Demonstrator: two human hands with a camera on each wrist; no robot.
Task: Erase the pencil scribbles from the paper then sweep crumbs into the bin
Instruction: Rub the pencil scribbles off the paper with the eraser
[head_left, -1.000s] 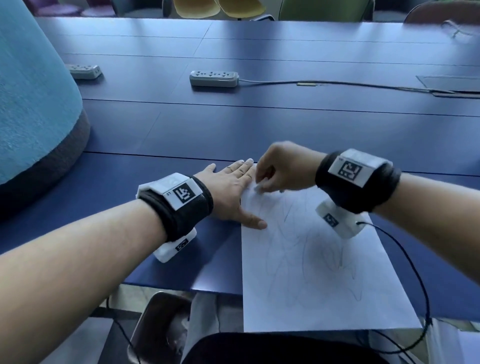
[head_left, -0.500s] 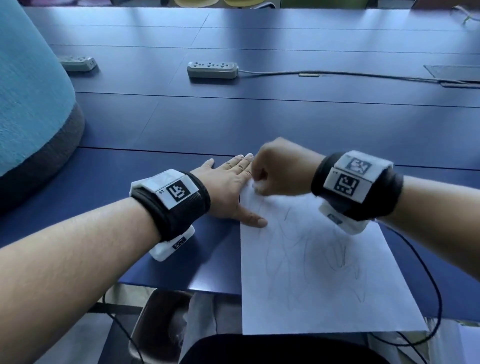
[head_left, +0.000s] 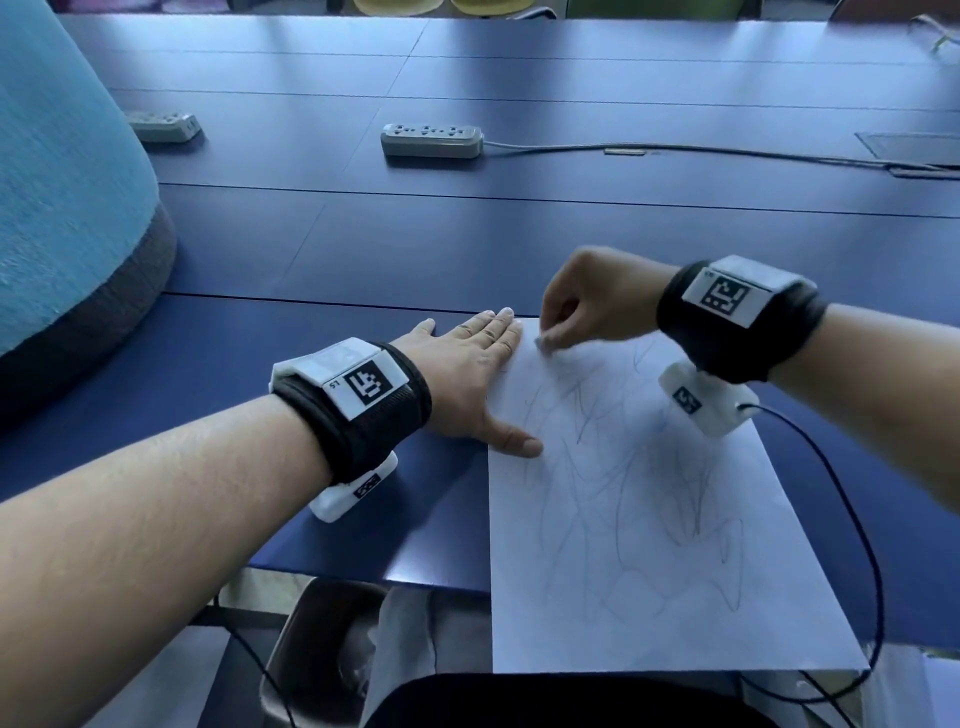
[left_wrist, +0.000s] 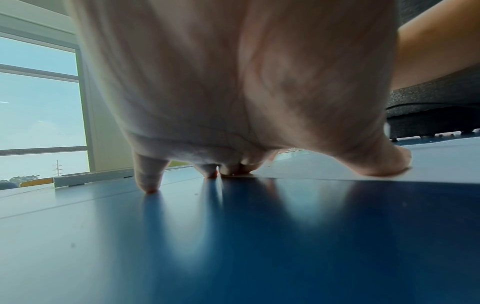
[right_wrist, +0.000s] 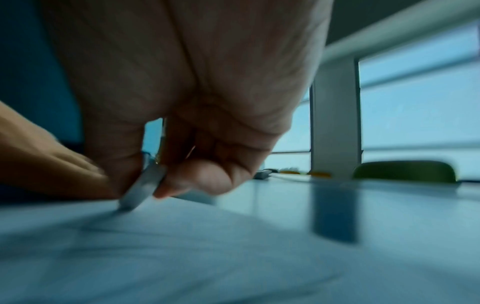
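At paper's (head_left: 649, 519) far-left corner: right hand (head_left: 587, 301) pinches eraser (head_left: 544, 341), erasing underway; left hand (head_left: 467, 379) flat, fingers straight, pinning sheet. Next: work down through remaining scribbles (head_left: 623, 493).

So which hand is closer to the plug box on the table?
Right. The right hand works at the paper's far corner, almost straight in front of the power strip; the left hand lies flat beside it, nearer the person.

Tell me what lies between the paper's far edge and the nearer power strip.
Only bare blue table lies between the paper and the power strip, as the head view shows.
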